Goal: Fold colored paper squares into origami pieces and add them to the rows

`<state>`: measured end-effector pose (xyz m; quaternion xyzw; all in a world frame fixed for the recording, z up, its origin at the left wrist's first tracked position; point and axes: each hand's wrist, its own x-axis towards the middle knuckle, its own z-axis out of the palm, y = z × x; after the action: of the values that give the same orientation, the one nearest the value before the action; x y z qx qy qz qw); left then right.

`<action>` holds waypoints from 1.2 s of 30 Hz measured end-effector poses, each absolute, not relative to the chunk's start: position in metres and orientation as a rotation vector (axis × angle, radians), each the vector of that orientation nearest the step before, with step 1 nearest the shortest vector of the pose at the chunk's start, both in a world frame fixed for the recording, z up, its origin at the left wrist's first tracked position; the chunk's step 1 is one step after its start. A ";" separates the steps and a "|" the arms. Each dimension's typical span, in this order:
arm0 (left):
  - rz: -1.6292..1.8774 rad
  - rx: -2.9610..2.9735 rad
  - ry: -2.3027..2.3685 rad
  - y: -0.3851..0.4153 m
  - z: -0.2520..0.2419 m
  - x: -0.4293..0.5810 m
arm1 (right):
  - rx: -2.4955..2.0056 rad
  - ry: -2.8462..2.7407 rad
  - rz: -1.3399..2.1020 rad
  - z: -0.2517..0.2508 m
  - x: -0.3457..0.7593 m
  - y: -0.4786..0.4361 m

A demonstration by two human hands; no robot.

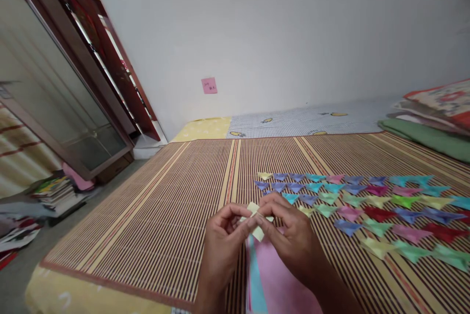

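Observation:
A small pale yellow piece of folded paper (258, 234) is pinched between my two hands above the striped mat. My left hand (228, 235) grips its left side with thumb and fingertips. On the other side, my right hand (290, 228) has its thumb and forefinger closed on the paper, partly covering it. Below the hands lies a stack of coloured paper sheets (282, 275), pink on top with light blue showing at the left edge. Several rows of small folded paper pieces (376, 213) in many colours spread over the mat to the right.
The bamboo mat (154, 206) covers a bed with patterned bedding (286, 122) along the wall. Folded blankets (426, 133) are piled at the far right. A pink note (209, 85) sticks to the wall. On the left are a glass-panelled door (66, 69) and a pile of books (55, 191).

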<state>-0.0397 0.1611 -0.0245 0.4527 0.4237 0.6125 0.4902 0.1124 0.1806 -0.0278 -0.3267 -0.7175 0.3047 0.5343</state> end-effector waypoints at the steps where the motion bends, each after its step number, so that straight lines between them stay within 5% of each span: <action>1: 1.495 1.120 1.050 0.161 -0.024 -0.039 | -0.779 -1.704 0.719 -0.027 0.113 0.181; 36: 1.481 0.994 1.016 0.161 -0.026 -0.050 | -0.724 -1.774 0.733 -0.027 0.108 0.177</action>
<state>-0.0496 0.1606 -0.0265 0.4143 0.4235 0.6172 0.5177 0.1075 0.1768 -0.0273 -0.3019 -0.7394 0.3055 0.5184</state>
